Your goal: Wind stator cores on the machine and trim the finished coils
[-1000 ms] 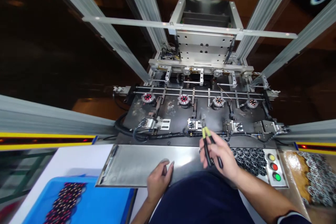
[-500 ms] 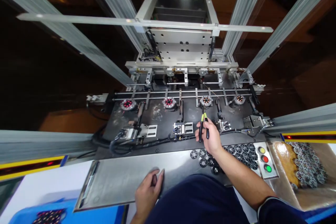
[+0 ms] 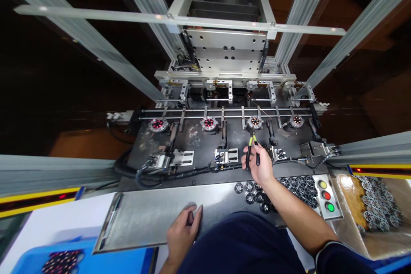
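Note:
My right hand [image 3: 260, 166] is closed around pliers [image 3: 253, 139] with black and yellow-green handles. Their jaws reach the third round fixture from the left [image 3: 254, 122], which holds a part with a ring of copper-coloured spots. Whether the jaws grip anything there is too small to see. My left hand [image 3: 183, 229] rests at the near edge of the metal tray [image 3: 144, 218], holding nothing, with its fingers loosely bent and thumb apart. Several black round parts [image 3: 249, 198] lie on the tray by my right forearm. Two fixtures on the left [image 3: 158, 125] hold red-spotted parts.
Clamps [image 3: 224, 155] and a cable bundle [image 3: 180, 176] cross the black plate. At right are a button panel [image 3: 326, 195] and a box of round metal parts [image 3: 382, 205]. A blue bin [image 3: 32, 261] sits lower left. Yellow-framed bars [image 3: 38, 200] flank the station.
The view has shifted slightly. My right hand still holds the pliers at the same fixture, their handles spread a little wider. My left hand stays at the tray's edge.

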`<action>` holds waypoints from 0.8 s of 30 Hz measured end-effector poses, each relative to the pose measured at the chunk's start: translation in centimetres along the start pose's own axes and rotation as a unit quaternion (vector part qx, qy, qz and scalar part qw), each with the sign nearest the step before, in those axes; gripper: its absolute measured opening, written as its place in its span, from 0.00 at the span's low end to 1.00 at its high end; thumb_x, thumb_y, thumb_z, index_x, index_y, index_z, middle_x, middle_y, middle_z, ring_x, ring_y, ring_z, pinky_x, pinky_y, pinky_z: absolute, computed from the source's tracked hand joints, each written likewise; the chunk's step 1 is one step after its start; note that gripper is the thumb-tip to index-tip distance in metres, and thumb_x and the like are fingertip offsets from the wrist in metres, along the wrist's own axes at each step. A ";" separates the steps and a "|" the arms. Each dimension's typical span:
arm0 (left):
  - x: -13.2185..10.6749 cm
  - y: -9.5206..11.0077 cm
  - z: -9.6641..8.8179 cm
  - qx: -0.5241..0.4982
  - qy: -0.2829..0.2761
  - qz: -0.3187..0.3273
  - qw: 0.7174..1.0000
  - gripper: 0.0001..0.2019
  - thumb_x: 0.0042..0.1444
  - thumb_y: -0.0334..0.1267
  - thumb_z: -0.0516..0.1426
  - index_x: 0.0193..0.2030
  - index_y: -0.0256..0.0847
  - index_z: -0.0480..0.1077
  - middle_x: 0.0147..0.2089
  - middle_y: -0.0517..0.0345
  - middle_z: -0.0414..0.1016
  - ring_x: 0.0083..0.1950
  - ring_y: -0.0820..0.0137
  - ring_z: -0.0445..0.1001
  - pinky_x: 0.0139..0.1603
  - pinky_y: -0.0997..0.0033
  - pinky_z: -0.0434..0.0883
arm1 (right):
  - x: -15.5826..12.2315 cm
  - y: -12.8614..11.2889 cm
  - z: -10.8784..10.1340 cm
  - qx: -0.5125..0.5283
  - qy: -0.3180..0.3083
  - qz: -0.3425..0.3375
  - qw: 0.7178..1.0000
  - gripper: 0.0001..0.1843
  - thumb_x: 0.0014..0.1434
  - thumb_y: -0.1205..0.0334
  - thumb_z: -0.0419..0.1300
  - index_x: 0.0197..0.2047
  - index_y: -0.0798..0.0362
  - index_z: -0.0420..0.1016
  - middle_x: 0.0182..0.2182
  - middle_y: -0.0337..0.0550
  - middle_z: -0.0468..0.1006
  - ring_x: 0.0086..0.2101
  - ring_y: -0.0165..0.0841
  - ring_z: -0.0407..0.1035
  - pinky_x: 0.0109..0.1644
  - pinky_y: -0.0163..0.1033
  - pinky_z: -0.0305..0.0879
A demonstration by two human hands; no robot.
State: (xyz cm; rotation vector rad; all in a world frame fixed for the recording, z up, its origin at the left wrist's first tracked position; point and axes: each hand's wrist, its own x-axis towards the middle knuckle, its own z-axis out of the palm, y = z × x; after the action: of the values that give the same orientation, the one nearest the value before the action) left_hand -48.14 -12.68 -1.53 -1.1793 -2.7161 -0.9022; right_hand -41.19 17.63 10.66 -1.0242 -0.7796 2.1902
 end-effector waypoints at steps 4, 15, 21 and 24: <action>0.1 0.2 0.0 0.000 0.007 -0.001 1.000 0.16 0.64 0.52 0.56 0.39 0.40 0.73 0.23 0.66 0.69 0.21 0.74 0.71 0.27 0.76 0.67 | 0.1 -0.1 0.0 0.003 -0.004 -0.001 1.000 0.15 0.52 0.50 0.61 0.39 0.50 0.68 0.28 0.35 0.75 0.21 0.30 0.70 0.18 0.32 0.63; 0.3 0.5 0.4 -0.018 0.015 -0.022 0.999 0.14 0.64 0.49 0.57 0.37 0.41 0.74 0.21 0.67 0.65 0.21 0.75 0.70 0.28 0.76 0.67 | -3.1 -2.0 0.4 -0.039 -0.113 0.030 0.992 0.14 0.52 0.54 0.65 0.39 0.51 0.73 0.32 0.37 0.73 0.18 0.26 0.65 0.14 0.31 0.58; 0.8 1.1 -0.3 -0.054 0.014 -0.029 0.998 0.13 0.63 0.48 0.58 0.36 0.41 0.74 0.21 0.66 0.66 0.21 0.75 0.69 0.29 0.76 0.68 | -8.2 -4.9 -1.9 -0.111 -0.225 0.082 0.964 0.30 0.52 0.48 0.68 0.57 0.44 0.75 0.36 0.45 0.75 0.18 0.27 0.64 0.14 0.33 0.58; 2.8 1.4 -1.1 -0.080 0.012 -0.029 0.996 0.12 0.64 0.46 0.57 0.38 0.41 0.75 0.23 0.65 0.70 0.23 0.75 0.71 0.31 0.76 0.70 | -9.3 -6.4 -3.1 -0.127 -0.226 0.061 0.964 0.30 0.53 0.47 0.67 0.58 0.43 0.76 0.36 0.48 0.75 0.18 0.29 0.65 0.15 0.35 0.59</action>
State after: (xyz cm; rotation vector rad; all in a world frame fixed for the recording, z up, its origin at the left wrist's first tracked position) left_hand -49.36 -10.65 0.85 -1.1105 -2.7170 -1.1527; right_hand -32.12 15.94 17.83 -0.7037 -1.2593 2.5169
